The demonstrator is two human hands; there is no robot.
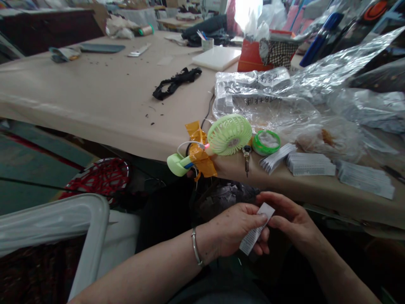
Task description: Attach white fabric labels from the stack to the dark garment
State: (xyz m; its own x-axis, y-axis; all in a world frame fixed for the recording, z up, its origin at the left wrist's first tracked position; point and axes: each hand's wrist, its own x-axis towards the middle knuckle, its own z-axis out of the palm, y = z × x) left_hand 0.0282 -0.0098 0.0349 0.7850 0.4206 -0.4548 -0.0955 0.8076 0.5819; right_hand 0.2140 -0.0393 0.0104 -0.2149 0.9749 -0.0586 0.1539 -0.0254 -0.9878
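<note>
My left hand (238,223) pinches a small white printed fabric label (253,238) between thumb and fingers, below the table's front edge. The label slants, its upper end pointing up and to the right. Close beside that upper end is my right hand (292,219), thumb and fingers apart and curved; nothing shows between them. On the table edge above lie a loose fan of white labels (276,158), a neat label stack (310,164) and another stack (365,178) further right.
A green fan (229,134) is fixed to the edge with orange tape (202,158). Beside it, a soldering-iron-like tool (247,160) points down past the edge, near a green round tin (266,142). Plastic bags (265,105) cover the right side. A white bin (101,236) stands lower left.
</note>
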